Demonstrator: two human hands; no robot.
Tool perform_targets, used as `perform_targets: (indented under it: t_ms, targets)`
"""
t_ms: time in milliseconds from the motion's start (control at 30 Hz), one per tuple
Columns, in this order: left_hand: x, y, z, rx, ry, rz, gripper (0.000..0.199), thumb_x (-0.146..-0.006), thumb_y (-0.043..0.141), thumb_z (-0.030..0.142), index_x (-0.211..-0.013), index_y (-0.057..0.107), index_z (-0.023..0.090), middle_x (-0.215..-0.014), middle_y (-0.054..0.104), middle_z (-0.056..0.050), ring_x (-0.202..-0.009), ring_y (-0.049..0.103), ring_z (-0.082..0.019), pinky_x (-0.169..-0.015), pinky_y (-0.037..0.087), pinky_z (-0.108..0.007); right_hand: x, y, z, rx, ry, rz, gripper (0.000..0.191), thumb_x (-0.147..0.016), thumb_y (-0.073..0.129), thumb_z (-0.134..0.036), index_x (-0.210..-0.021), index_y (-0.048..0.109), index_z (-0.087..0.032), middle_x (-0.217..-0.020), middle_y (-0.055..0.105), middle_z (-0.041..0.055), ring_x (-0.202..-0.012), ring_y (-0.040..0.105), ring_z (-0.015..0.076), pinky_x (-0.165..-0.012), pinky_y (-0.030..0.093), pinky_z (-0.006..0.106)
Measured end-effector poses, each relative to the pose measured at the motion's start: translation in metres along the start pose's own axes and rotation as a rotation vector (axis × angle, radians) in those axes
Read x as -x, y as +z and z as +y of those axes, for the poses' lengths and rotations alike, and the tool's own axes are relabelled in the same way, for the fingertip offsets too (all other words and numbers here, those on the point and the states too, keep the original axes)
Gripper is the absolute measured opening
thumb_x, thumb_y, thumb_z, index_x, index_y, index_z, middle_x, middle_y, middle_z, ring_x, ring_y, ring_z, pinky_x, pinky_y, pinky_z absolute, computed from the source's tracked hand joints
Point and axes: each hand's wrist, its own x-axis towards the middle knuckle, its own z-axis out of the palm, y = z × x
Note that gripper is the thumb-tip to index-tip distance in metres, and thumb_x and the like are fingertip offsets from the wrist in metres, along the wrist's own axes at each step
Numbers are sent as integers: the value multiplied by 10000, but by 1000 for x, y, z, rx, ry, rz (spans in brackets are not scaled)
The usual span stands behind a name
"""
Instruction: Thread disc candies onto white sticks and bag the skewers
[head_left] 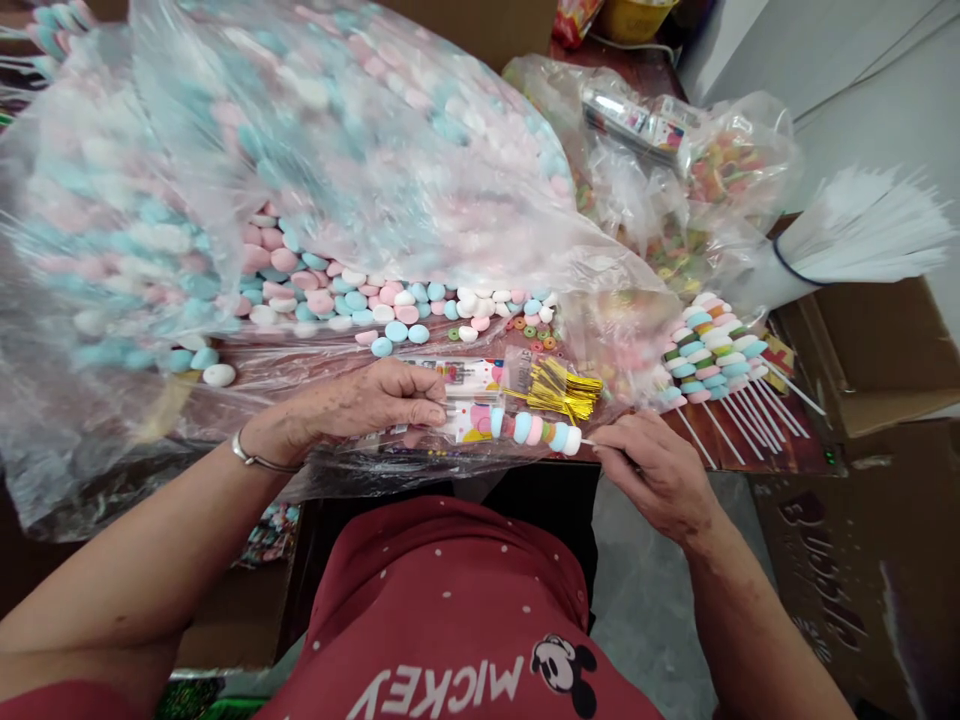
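My right hand (656, 475) pinches the bare end of a white stick. Threaded on that stick is a row of blue, pink and white candies (534, 430), with a ring-shaped one among them, pointing left. The candy row lies partly over or inside a clear printed plastic bag (466, 420); I cannot tell which. Closed on the left end of this bag is my left hand (397, 395), thumb against the fingers. Just above the candies rests a bundle of gold twist ties (562, 388) in a small clear packet. Another printed bag (469, 373) lies behind.
A huge clear sack of pastel candies (360, 150) fills the table's back and left. Loose candies (394, 330) spill from its mouth. Finished candy skewers (712, 350) are stacked at right, near white sticks (877, 240), bags of ring candies (724, 165) and a cardboard box (877, 340).
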Motion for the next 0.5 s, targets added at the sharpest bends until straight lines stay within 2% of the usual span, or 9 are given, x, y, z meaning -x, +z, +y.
perform_targets:
  t_ms: [300, 500]
  targets:
    - [-6, 3, 1, -41, 6, -65, 272, -872, 618, 397, -731, 621, 164, -592, 620, 15, -502, 504, -77, -484, 371, -180, -4, 18, -8, 72, -39, -11, 170, -949, 504, -142, -876, 647, -198, -707, 655, 17, -676, 529, 152, -667, 397, 298]
    - [-8, -9, 16, -47, 23, -114, 239, -845, 646, 365, -717, 651, 163, -607, 629, 0, -550, 575, -107, -522, 436, -194, -2, 19, -12, 72, -7, 0, 203, -954, 453, -122, -872, 626, -190, -738, 680, 36, -665, 567, 158, -664, 412, 301]
